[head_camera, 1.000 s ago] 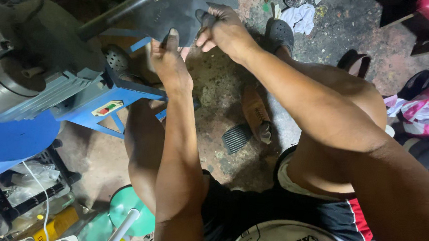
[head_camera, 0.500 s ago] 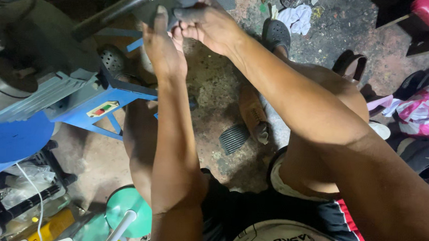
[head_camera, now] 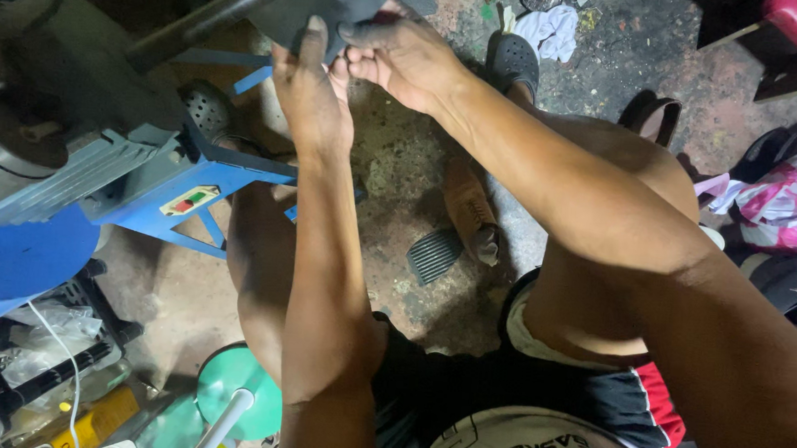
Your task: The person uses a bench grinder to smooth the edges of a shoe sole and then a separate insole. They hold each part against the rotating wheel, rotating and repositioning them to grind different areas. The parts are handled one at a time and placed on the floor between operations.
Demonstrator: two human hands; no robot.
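machine: big grey-and-blue metal stand machine (head_camera: 80,158) fills the left side, with a dark steel shaft (head_camera: 218,15) sticking out toward the top middle.

step in hand: looks to me like the shaping or buffing stage, the dark flat piece of rubbery sheet material (head_camera: 338,3) is held up right at the shaft's end, top of the frame.

left hand: the left hand (head_camera: 312,99) has its fingers pressed together and laid flat up against the sheet's lower edge, thumb side hidden.

right hand: the right hand (head_camera: 399,58) is pinching the same sheet from the right, fingers curled tight on it.

next move: I'd guess it calls for a steady two-handed hold and keeping fingertips off the shaft.

floor: stained concrete floor (head_camera: 402,169) underneath, ribbed black foot pedal (head_camera: 433,254) near the bare foot.

containers: black wire crate (head_camera: 12,366) bottom left holds crumpled clear plastic and a white cord; the yellow bottle (head_camera: 92,417) beside it, can't tell what's inside.
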